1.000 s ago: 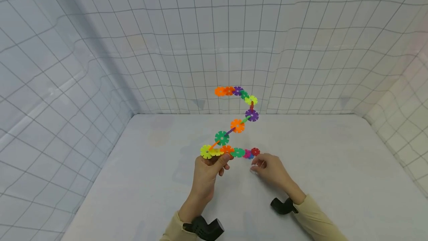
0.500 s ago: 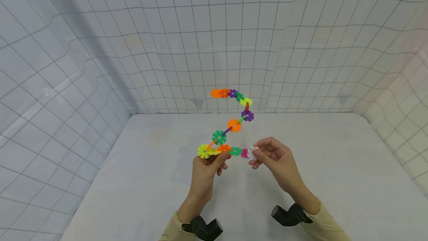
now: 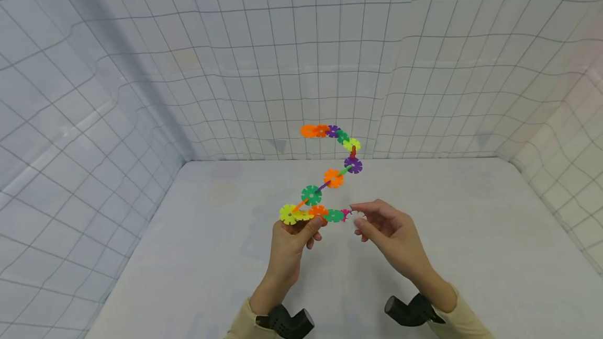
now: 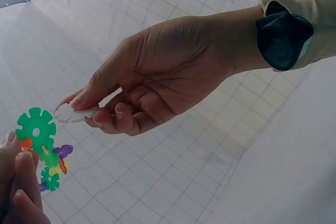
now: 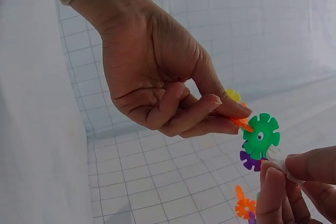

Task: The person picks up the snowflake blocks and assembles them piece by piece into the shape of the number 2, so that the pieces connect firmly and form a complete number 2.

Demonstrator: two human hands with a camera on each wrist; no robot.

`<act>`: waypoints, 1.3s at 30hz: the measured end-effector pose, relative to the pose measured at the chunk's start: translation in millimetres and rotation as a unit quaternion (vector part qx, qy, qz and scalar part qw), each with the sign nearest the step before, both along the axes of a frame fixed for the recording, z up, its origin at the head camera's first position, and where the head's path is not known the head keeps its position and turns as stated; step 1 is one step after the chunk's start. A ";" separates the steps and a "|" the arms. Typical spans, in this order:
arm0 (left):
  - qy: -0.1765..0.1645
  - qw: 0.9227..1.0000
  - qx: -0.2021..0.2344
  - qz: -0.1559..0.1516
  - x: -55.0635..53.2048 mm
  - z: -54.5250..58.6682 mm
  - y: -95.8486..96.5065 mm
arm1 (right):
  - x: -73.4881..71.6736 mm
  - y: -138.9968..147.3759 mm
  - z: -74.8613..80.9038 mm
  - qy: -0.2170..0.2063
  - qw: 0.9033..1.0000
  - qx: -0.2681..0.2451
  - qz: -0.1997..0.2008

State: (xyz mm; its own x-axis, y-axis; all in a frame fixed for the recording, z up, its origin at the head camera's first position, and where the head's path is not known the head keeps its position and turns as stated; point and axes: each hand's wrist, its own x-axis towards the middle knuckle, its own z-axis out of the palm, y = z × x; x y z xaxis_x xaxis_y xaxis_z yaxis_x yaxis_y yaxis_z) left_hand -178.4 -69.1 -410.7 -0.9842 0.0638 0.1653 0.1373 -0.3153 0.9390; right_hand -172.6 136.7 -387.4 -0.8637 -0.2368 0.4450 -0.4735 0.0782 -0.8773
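Observation:
A zigzag chain of colourful notched plastic discs, some flat-on and some edge-on, runs up the middle of the head view; one purple disc (image 3: 353,165) sits at its right bend. My left hand (image 3: 286,255) pinches an orange disc (image 3: 318,210) in the bottom row between thumb and fingers. At that row's right end, my right hand (image 3: 394,237) pinches a white disc (image 3: 350,218) by its edge, beside a pink disc (image 3: 345,214). The white disc overlaps the chain's end, so whether they interlock is hidden. A green disc (image 5: 266,128) shows near both hands in the right wrist view.
A white table (image 3: 212,255) lies beneath the hands. White walls with dark grid lines (image 3: 301,56) rise behind and at both sides. Each wrist carries a black camera mount (image 3: 287,322), and both sleeves are beige.
My right hand has brought the white disc up from below the chain's right end to the end itself. The red and blue discs seen there earlier are now hidden. My left hand holds almost still.

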 end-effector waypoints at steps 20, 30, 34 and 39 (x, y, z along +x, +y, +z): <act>0.016 0.999 -0.031 -0.028 2.5 -1.1 1.5 | 2.6 2.1 -2.8 0.072 0.997 0.007 -0.024; 0.009 0.999 -0.030 -0.034 4.1 -1.9 3.1 | 4.3 0.3 -3.1 0.082 0.997 -0.014 -0.004; 0.024 0.999 -0.030 -0.036 4.5 -1.6 2.9 | 4.0 -0.2 -3.6 0.101 0.995 -0.016 -0.005; 0.026 0.999 -0.031 -0.036 4.4 -1.3 1.8 | 3.7 0.9 -1.8 0.098 0.995 -0.018 0.011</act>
